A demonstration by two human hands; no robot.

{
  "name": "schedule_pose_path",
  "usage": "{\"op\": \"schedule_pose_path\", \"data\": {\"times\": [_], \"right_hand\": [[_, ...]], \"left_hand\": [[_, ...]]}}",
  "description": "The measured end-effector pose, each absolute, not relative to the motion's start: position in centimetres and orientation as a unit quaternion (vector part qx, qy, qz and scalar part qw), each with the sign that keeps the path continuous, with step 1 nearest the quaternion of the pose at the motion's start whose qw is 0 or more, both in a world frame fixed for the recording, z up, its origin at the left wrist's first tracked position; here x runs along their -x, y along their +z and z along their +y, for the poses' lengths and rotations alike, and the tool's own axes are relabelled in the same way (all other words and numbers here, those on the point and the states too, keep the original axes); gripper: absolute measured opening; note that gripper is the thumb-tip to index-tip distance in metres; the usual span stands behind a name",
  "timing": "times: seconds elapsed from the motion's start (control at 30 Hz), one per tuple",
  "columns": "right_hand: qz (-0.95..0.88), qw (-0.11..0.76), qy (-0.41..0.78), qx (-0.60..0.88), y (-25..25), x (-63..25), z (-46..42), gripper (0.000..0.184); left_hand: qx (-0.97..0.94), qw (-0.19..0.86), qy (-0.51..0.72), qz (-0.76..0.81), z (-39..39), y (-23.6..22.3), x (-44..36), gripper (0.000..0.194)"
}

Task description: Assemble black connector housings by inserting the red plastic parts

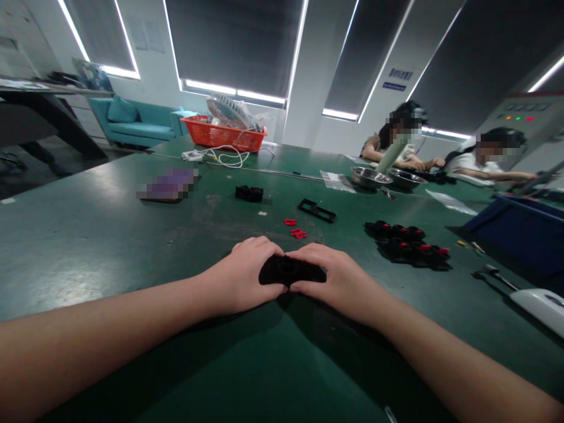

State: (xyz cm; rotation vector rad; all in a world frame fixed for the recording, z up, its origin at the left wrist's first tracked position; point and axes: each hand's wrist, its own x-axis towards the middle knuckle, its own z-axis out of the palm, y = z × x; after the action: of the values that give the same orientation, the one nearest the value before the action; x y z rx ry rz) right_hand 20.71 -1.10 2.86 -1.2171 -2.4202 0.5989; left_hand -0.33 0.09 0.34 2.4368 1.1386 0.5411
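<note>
Both my hands rest on the green table and meet in the middle. My left hand and my right hand are closed on the two ends of a black plastic part, which I press between them near the table top. Just beyond my fingers lie a few small red clips. To the right sits a cluster of black parts with red buttons.
A black frame piece and a black block lie further back. An orange basket stands at the far edge. Two metal bowls and two seated people are at the back right. A blue bin and a white tool are at right.
</note>
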Motion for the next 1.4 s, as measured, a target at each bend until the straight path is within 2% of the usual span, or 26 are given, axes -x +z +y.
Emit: {"op": "schedule_pose_path", "data": {"times": [0.43,0.67,0.87,1.4], "right_hand": [[-0.855,0.190,0.195,0.441,2.81,-20.82,-0.91,0.034],[-0.852,0.188,0.198,0.447,2.76,-20.98,-0.71,0.043],[-0.859,0.195,0.190,0.434,2.85,-20.94,-1.04,0.035],[-0.849,0.182,0.203,0.452,3.03,-20.85,-1.14,0.036]], "left_hand": [[-0.869,0.197,0.215,0.401,0.10,0.31,0.43,0.036],[-0.870,0.190,0.213,0.403,0.28,0.06,0.39,0.033],[-0.869,0.192,0.206,0.406,0.33,0.10,0.37,0.032],[-0.866,0.206,0.200,0.410,0.31,0.16,0.38,0.030]]}}
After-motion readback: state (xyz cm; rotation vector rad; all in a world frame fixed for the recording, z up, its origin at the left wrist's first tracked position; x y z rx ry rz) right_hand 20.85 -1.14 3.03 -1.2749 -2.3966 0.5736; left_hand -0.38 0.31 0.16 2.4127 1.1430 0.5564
